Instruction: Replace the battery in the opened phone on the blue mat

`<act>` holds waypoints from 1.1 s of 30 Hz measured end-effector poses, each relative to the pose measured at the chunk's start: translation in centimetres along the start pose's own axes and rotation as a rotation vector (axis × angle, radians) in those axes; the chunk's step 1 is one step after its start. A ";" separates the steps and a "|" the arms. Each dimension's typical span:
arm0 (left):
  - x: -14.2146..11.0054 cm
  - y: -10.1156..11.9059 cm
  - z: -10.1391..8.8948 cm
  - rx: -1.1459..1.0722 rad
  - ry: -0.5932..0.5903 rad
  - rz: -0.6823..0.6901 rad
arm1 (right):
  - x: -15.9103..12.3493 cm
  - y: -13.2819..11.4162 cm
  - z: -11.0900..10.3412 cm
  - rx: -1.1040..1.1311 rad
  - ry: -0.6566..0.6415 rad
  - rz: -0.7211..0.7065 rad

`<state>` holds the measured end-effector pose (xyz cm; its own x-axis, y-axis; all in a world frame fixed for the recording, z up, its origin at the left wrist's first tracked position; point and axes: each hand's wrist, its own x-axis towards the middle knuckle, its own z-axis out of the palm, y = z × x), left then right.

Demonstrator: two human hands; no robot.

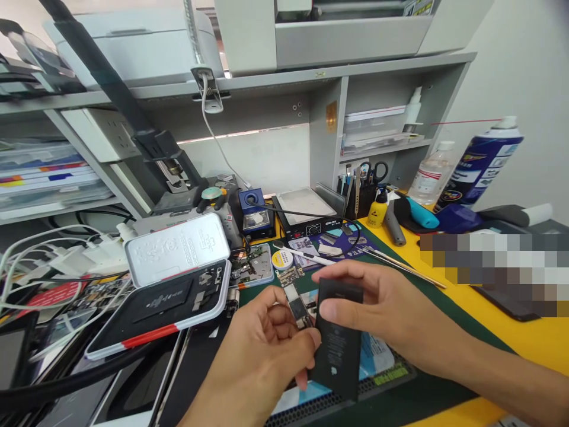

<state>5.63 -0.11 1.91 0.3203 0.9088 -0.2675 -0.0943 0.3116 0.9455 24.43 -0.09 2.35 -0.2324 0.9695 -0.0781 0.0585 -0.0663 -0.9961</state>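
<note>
Over the green mat (427,403), right in front of the worker, two bare hands meet around a pair of phone parts. The left hand (262,353) curls narrowly about a slim circuit board (297,303), gripping it between thumb and bent fingers, probably so the delicate components are not squeezed flat. The right hand (389,305) holds a black battery (338,341) with its thumb across the printed face and its fingers behind, a grip that seems meant to keep the pack upright and steady. The left thumb reaches the battery's edge; from where I stand, I cannot tell whether it presses there.

To the left, an open case (204,309) rests with its lid (178,252) tipped back, which presumably leaves the small pieces inside easy to reach. Slim metal tools (409,268) lie just beyond the right hand, likely for a quick pick-up, while the spray can (482,163) and yellow bottle (377,210) stand farther back, apparently out of elbow range.
</note>
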 end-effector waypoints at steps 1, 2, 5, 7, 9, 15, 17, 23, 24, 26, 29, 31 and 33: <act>0.1 0.0 -0.1 -0.010 0.008 0.009 | 0.0 0.0 0.0 0.042 -0.060 0.035; 0.1 -0.1 -0.1 -0.017 0.016 0.018 | 0.1 0.1 0.1 0.084 -0.125 0.066; 0.2 -0.3 -0.2 -0.022 0.033 0.048 | 0.0 0.0 0.5 0.144 -0.219 0.100; 0.1 -0.4 -0.1 -0.029 0.038 0.059 | 0.0 -0.1 0.6 0.132 -0.202 0.087; 0.1 -0.4 0.0 -0.046 0.022 0.060 | -0.1 -0.2 0.4 0.127 -0.204 0.080; 0.1 -0.1 -0.2 -0.126 -0.037 0.034 | 0.0 0.3 -0.4 0.204 -0.167 0.167; 0.1 0.0 -0.3 -0.148 -0.043 0.027 | 0.0 0.3 -0.5 0.253 -0.208 0.212; 0.2 -0.2 -0.7 -0.170 -0.054 0.035 | -0.2 -0.3 -0.3 0.123 -0.201 0.177; 0.3 -0.3 -0.7 -0.159 -0.062 0.038 | -0.3 -0.3 -0.3 0.082 -0.199 0.169; 0.3 -0.5 -0.7 -0.140 -0.080 0.045 | -0.2 -0.3 -0.3 0.010 -0.204 0.147; 0.3 -0.7 -0.7 -0.158 -0.080 0.036 | -0.2 -0.1 -0.3 -0.058 -0.203 0.124; 0.3 -0.8 -0.7 -0.154 -0.082 0.023 | -0.2 0.1 -0.3 -0.076 -0.194 0.118; 0.2 -0.8 -0.9 -0.104 -0.090 0.001 | -0.2 0.2 -0.2 -0.084 -0.195 0.115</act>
<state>4.96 0.10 0.94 0.4031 0.8819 -0.2444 -0.1908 0.3422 0.9200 24.72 -0.22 2.15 -0.4022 0.8922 -0.2057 0.1738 -0.1462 -0.9739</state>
